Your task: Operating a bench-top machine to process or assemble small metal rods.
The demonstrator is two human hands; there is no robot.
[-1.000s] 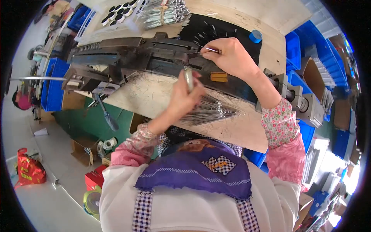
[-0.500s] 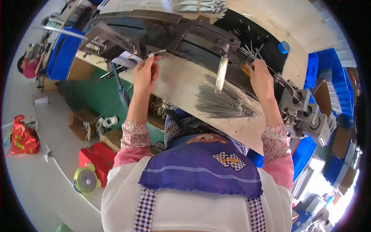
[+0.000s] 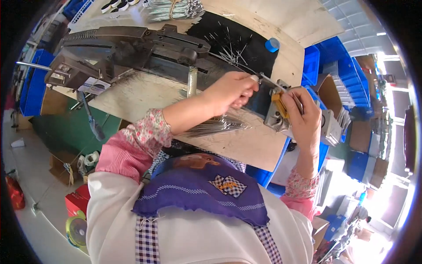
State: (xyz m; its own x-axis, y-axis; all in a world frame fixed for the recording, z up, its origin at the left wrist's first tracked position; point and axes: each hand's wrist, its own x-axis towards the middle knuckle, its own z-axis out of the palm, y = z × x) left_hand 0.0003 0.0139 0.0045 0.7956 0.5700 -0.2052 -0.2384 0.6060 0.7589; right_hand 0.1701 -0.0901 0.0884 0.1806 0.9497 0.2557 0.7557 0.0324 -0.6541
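A thin metal rod [image 3: 273, 82] stretches between my two hands on the right side of the bench. My left hand [image 3: 231, 93] is closed, its fingertips pinching near the rod's far end. In the closed fingers of my right hand [image 3: 304, 112] sits a yellow block-like piece [image 3: 278, 104], and the rod's near end meets its fingertips. Beneath my right hand is a metal clamp fixture [image 3: 274, 121], partly covered. A sheaf of thin wires [image 3: 217, 126] lies under my left forearm. Loose wire pieces [image 3: 233, 56] are scattered on a black mat [image 3: 259, 55] beyond my hands.
A long dark metal machine [image 3: 145, 50] runs along the bench, its wrapped handle [image 3: 192, 81] standing near my left forearm. A blue round cap [image 3: 272, 45] rests by the mat. Tied metal strips [image 3: 173, 9] lie at the back. Blue bins [image 3: 311, 66] stand at right.
The view has swung right. My left hand has left the machine's left part and come beside my right hand. My right hand has moved right, with the yellow piece, to the clamp fixture.
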